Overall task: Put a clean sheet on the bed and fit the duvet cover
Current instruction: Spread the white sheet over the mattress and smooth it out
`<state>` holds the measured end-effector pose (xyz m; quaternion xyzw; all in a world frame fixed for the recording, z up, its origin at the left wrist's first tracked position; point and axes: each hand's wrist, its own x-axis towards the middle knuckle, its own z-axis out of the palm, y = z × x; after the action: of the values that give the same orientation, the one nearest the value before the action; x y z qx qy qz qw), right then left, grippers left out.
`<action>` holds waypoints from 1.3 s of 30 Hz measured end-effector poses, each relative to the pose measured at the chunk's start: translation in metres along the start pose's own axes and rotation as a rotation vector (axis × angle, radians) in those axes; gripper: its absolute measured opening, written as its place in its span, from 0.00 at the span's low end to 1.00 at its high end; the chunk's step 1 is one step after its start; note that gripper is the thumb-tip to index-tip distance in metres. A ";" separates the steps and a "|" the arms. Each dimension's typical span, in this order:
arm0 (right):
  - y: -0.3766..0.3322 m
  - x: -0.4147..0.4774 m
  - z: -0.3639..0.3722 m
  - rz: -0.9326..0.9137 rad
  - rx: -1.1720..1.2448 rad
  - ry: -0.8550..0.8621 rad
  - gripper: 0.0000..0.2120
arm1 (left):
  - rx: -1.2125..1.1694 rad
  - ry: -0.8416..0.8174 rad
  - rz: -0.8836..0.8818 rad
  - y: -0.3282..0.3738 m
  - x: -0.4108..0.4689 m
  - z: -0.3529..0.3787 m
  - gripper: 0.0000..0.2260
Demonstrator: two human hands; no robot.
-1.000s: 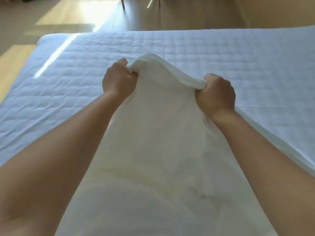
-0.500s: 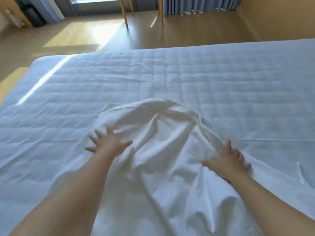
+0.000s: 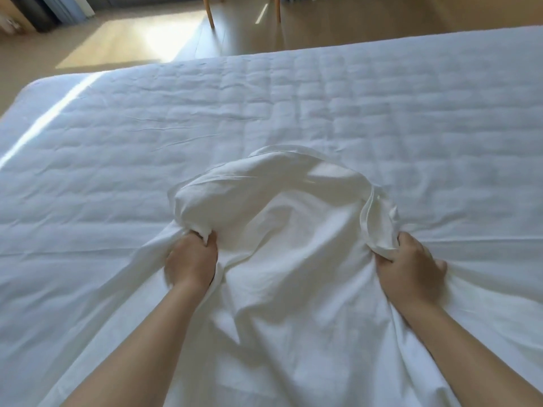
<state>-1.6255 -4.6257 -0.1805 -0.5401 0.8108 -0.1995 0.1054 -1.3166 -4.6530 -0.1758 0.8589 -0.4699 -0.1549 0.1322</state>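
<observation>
A white sheet lies bunched on the near half of the bed, its far edge puffed up in an arc. The bed's quilted white mattress pad stretches bare beyond it. My left hand grips a gathered fold of the sheet at the arc's left end. At the arc's right end my right hand grips another bunch of the cloth. Both hands are low, close to the mattress, with the sheet spreading between and under my forearms.
Beyond the far edge of the bed is a wooden floor with a sunlit patch. Two wooden furniture legs stand there. A dark bin sits at the back left corner.
A second ago both hands held the sheet raised. Half a second ago they lay open and flat on it. Now both have closed on folds of the sheet farther apart.
</observation>
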 end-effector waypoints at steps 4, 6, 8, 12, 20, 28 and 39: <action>-0.030 0.037 -0.019 -0.121 0.027 0.036 0.08 | -0.039 0.069 0.068 0.017 0.024 -0.021 0.14; -0.052 0.076 -0.033 -0.170 0.014 0.121 0.04 | -0.051 0.147 0.087 0.040 0.046 -0.036 0.15; -0.079 0.120 -0.044 -0.215 -0.001 0.195 0.07 | -0.092 0.238 0.125 0.073 0.070 -0.051 0.17; -0.126 0.208 -0.049 -0.117 0.185 0.356 0.13 | -0.214 0.396 0.282 0.158 0.146 -0.084 0.21; -0.096 0.202 0.102 -0.130 -0.200 0.083 0.39 | 0.312 0.017 0.197 0.128 0.151 0.077 0.37; -0.096 0.249 0.099 -0.180 -0.007 0.175 0.12 | 0.222 0.022 0.256 0.154 0.184 0.080 0.24; -0.091 0.242 0.050 0.004 0.644 -0.511 0.30 | 0.044 -0.075 0.496 0.150 0.022 0.107 0.38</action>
<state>-1.6260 -4.8887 -0.1745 -0.5099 0.6556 -0.3024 0.4676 -1.4622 -4.7592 -0.2210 0.7136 -0.6741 -0.1394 0.1299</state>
